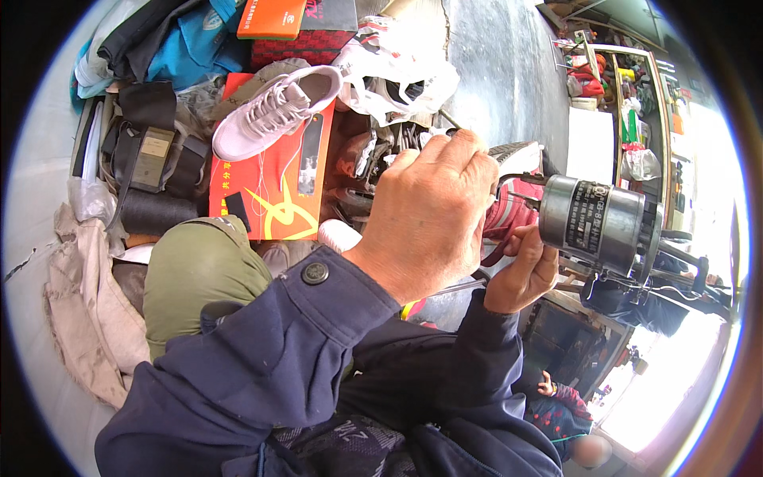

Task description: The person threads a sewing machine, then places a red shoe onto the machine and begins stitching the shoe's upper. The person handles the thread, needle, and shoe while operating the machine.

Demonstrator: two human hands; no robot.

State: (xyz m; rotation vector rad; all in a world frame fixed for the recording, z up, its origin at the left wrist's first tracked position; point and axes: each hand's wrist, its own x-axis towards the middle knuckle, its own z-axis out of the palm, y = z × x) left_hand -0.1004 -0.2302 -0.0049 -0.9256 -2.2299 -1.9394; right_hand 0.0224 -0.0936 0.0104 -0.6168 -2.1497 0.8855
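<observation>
My left hand [433, 211] is closed, knuckles up, in the middle of the view, its fingertips turned away from me. What they pinch is hidden. Just right of it, my right hand [522, 270] has thumb and fingers pressed together, holding something too small to name. A dark maroon band [494, 256] runs between the two hands, and a red striped fabric piece [513, 213] shows behind them. Beside my right fingertips is the silver metal cylinder [592, 219] of what looks like a shoe-stitching machine, with a dark printed label and metal arms.
A pale pink sneaker [274, 111] rests on a red-orange box [266, 195] at the left. Near it are dark material rolls [159, 211], a white plastic bag [397, 67] and an orange booklet [270, 17]. Laden shelves [636, 119] stand far right; another person [560, 409] is lower right.
</observation>
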